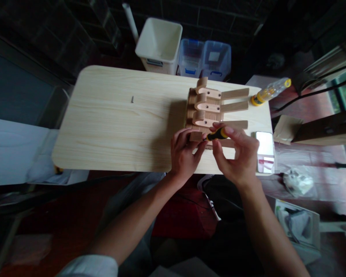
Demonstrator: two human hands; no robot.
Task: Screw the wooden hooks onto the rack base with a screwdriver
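My right hand grips the handle of a yellow-and-black screwdriver, which lies slanted with its tip toward the left. Close by, my left hand has its fingers around the curved end of the nearest wooden hook, with its thumb by the screwdriver tip. My fingers hide the exact point of contact. This hook belongs to a wooden rack with several curved hooks in a row, the others showing dark screws. Flat wooden strips stick out on its right side.
The rack lies on a pale wooden table. A small dark screw or bit is left of it. A clear tube with yellow ends and a phone lie on the right. Behind stand a white bin and clear plastic boxes.
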